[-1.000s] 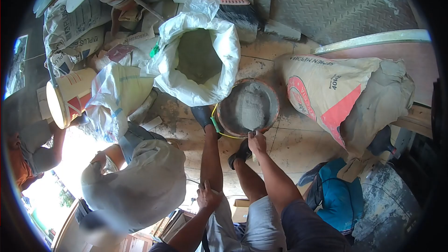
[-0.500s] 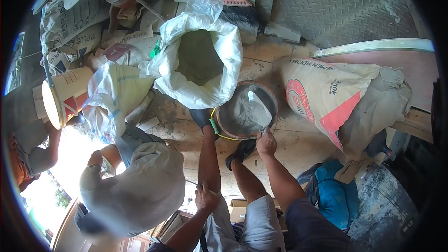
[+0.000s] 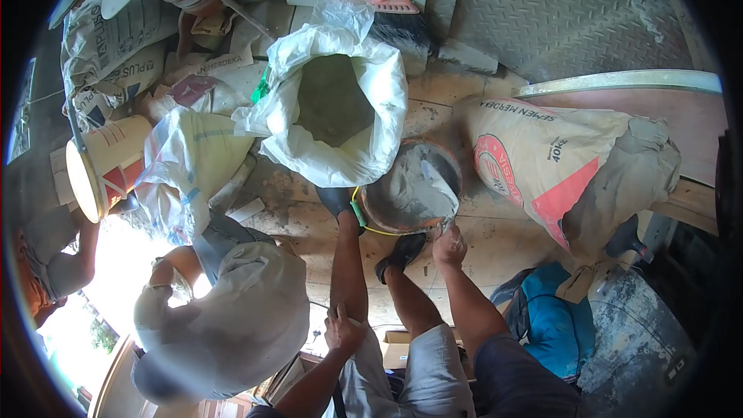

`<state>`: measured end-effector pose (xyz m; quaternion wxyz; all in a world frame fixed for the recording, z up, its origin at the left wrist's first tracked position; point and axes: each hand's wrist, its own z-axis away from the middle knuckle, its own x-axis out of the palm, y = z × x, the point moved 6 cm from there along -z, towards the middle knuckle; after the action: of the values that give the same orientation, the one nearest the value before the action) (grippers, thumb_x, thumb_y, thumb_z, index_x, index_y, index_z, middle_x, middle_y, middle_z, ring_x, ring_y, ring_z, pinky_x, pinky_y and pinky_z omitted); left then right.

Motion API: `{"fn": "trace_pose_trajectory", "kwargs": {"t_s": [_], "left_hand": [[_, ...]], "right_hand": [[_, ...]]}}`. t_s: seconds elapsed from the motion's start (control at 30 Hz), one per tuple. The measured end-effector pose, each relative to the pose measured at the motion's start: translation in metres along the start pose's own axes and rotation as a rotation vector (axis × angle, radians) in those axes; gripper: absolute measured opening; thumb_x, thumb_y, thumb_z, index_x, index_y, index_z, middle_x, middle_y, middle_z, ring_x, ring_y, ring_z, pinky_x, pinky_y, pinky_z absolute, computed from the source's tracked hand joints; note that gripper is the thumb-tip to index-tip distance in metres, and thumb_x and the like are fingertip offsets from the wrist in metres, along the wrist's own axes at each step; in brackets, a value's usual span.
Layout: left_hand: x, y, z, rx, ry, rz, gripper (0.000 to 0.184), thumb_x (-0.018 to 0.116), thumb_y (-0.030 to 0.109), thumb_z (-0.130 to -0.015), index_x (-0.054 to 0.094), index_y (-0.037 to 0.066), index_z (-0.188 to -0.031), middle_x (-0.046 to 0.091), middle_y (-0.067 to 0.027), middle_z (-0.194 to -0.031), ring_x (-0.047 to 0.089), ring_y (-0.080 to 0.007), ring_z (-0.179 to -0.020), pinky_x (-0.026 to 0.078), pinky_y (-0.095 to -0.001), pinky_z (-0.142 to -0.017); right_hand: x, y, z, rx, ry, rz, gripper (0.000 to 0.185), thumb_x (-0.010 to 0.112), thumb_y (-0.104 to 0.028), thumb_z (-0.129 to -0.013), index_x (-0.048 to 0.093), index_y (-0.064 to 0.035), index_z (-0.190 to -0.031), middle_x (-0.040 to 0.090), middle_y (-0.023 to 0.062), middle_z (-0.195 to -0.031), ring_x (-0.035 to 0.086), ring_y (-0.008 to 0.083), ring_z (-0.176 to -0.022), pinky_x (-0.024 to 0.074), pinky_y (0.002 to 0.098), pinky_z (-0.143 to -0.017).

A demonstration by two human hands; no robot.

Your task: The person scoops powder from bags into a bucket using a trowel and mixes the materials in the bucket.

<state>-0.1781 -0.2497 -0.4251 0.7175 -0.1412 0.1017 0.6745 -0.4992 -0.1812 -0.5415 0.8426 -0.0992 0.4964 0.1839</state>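
Observation:
A round basin [image 3: 374, 215] on the tiled floor holds grey powder or paste [image 3: 406, 186]. My right hand [image 3: 450, 247] is closed round the handle of a trowel [image 3: 439, 186], whose blade lies in the grey material at the basin's right side. My left hand [image 3: 343, 330] rests on my left leg near the knee, its fingers wrapped against the leg. Just behind the basin stands an open white sack [image 3: 279, 128] with grey-green powder inside. A yellow and green cord [image 3: 357, 210] lies at the basin's left edge.
An open cement bag [image 3: 534, 159] lies to the right. A broom [image 3: 398, 23] stands at the back, near metal plate [image 3: 573, 15]. At the left are a bucket [image 3: 116, 159], a second white sack [image 3: 182, 159] and a bending person [image 3: 232, 310]. Blue cloth [image 3: 553, 321] lies at lower right.
My right hand has moved right and slightly down along the basin's rim, still with the trowel. The trowel blade shows on the right side of the grey material. My left hand has stayed on the leg.

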Motion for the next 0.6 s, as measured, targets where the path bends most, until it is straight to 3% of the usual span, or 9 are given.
{"fn": "trace_pose_trajectory", "kwargs": {"t_s": [0.1,0.23,0.3,0.37,0.43,0.5,0.6], "left_hand": [[0.000,-0.003,-0.002,-0.011,-0.014,-0.002,0.083,0.071,0.037,-0.069,0.033,0.007,-0.136,0.037,-0.0221,-0.132,0.042,-0.0380,-0.121,0.042,-0.0453,-0.097],[-0.008,-0.006,0.000,0.014,0.002,0.027,0.083,0.072,0.037,-0.068,0.034,0.006,-0.135,0.040,-0.0227,-0.130,0.043,-0.0377,-0.119,0.040,-0.0448,-0.097],[-0.014,-0.005,-0.006,0.110,0.089,0.070,0.084,0.072,0.039,-0.068,0.034,0.004,-0.134,0.040,-0.0236,-0.129,0.043,-0.0387,-0.118,0.039,-0.0454,-0.098],[-0.038,0.009,-0.014,0.217,0.178,0.107,0.084,0.073,0.040,-0.069,0.034,0.001,-0.133,0.041,-0.0246,-0.127,0.043,-0.0397,-0.118,0.037,-0.0460,-0.098],[-0.102,0.041,-0.022,0.213,0.487,0.368,0.084,0.073,0.041,-0.070,0.035,-0.005,-0.128,0.042,-0.0259,-0.123,0.043,-0.0415,-0.115,0.035,-0.0472,-0.097],[-0.173,0.075,-0.029,0.253,0.651,0.602,0.083,0.073,0.041,-0.070,0.035,-0.010,-0.123,0.043,-0.0270,-0.118,0.043,-0.0428,-0.111,0.035,-0.0467,-0.096],[-0.250,0.109,-0.063,0.246,0.719,0.863,0.081,0.076,0.040,-0.070,0.037,-0.011,-0.119,0.043,-0.0269,-0.112,0.043,-0.0415,-0.108,0.036,-0.0435,-0.095]], "right_hand": [[-0.007,0.000,-0.008,0.007,-0.185,0.065,0.033,0.051,-0.032,-0.091,0.056,-0.0044,-0.107,0.063,0.0175,-0.094,0.063,0.0348,-0.086,0.0488,0.0455,-0.074],[-0.003,0.002,-0.011,-0.114,-0.168,0.112,0.034,0.050,-0.035,-0.091,0.056,-0.0036,-0.104,0.063,0.0180,-0.095,0.062,0.0360,-0.086,0.0486,0.0455,-0.074],[-0.021,0.011,-0.008,0.083,-0.093,-0.091,0.037,0.050,-0.037,-0.091,0.056,-0.0027,-0.104,0.063,0.0189,-0.097,0.061,0.0380,-0.086,0.0481,0.0465,-0.075],[-0.060,-0.006,-0.005,0.076,-0.060,-0.089,0.036,0.051,-0.037,-0.090,0.055,-0.0027,-0.102,0.063,0.0200,-0.096,0.061,0.0385,-0.087,0.0477,0.0471,-0.076],[-0.115,-0.029,-0.002,0.064,-0.027,-0.073,0.035,0.051,-0.037,-0.090,0.054,-0.0028,-0.099,0.063,0.0212,-0.096,0.061,0.0389,-0.088,0.0474,0.0478,-0.076],[-0.170,-0.061,0.003,0.005,-0.037,-0.078,0.035,0.050,-0.035,-0.091,0.052,-0.0013,-0.100,0.062,0.0225,-0.095,0.060,0.0405,-0.088,0.0472,0.0484,-0.078],[-0.225,-0.122,0.008,-0.255,-0.014,-0.082,0.034,0.049,-0.033,-0.091,0.051,0.0004,-0.100,0.062,0.0239,-0.095,0.060,0.0419,-0.088,0.0478,0.0478,-0.077]]}}
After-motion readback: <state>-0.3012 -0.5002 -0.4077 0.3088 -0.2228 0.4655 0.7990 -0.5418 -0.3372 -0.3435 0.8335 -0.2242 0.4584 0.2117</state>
